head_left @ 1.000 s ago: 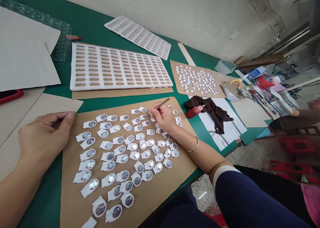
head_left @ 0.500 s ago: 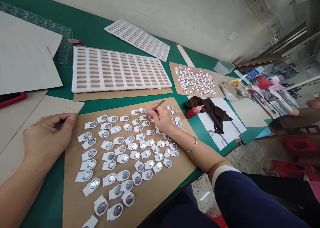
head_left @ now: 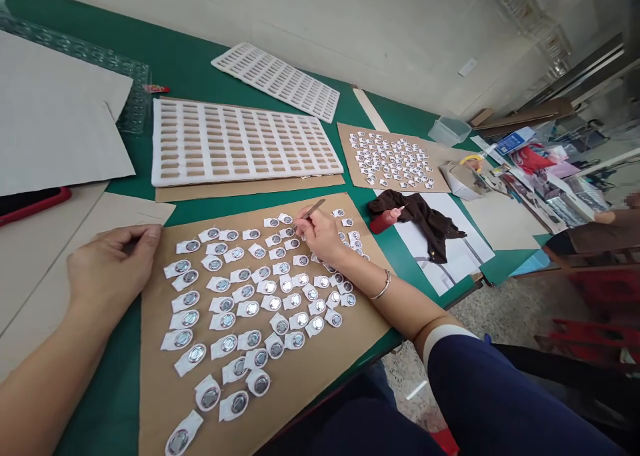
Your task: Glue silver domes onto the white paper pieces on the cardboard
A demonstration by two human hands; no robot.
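Several small white fabric pieces with round silver discs (head_left: pixel 249 309) lie in rough rows on a brown cardboard sheet (head_left: pixel 165 403). My right hand (head_left: pixel 320 233) is closed around thin metal tweezers (head_left: pixel 315 207), whose lower end is beside the pieces near the far edge of the sheet; the tips are partly hidden by my fingers. At the sheet's left edge rests my left hand (head_left: pixel 116 266), its thumb and index finger pressed together. What it may hold between them cannot be made out.
Beyond the sheet are a white slotted tray (head_left: pixel 240 143) and another white tray (head_left: pixel 280 79). To the right lie a second cardboard with pieces (head_left: pixel 350 159), a red bottle (head_left: pixel 384 221) and brown cloth (head_left: pixel 435 233). A red-edged object (head_left: pixel 35 206) is at left.
The view has shifted slightly, so the left hand and cardboard appear a little further right. My right hand stays at nearly the same pieces with the tweezers.
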